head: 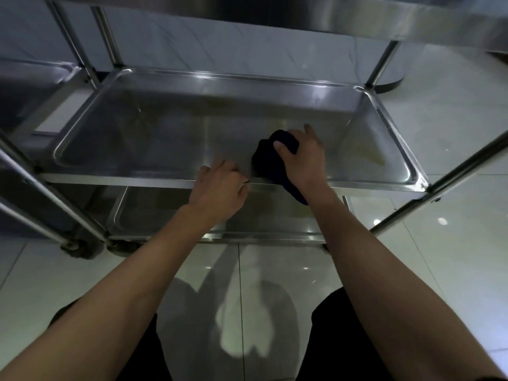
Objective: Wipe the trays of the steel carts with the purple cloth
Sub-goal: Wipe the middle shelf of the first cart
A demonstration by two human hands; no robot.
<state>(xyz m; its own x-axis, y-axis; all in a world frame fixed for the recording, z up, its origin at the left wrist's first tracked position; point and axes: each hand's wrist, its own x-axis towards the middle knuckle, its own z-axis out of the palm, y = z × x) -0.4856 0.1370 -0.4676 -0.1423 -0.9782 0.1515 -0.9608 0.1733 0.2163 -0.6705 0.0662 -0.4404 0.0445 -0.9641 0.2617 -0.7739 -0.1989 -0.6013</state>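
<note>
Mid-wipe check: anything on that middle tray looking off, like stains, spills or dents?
Yes: a yellowish smear sits on the middle tray near its right end, beyond the purple cloth under the right hand. It looks like unwiped residue. No dents are visible.

Rectangular stainless-steel middle cart tray (165, 127) bears a dark purple bunched cloth (268, 160) draped over its near rim.

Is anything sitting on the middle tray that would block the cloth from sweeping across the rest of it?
Nothing visible does. The right hand grips the purple cloth near the front rim of the middle tray, whose floor shows only reflections and a yellowish smear at the right end. The left hand grips the front rim, left of the cloth.
</note>
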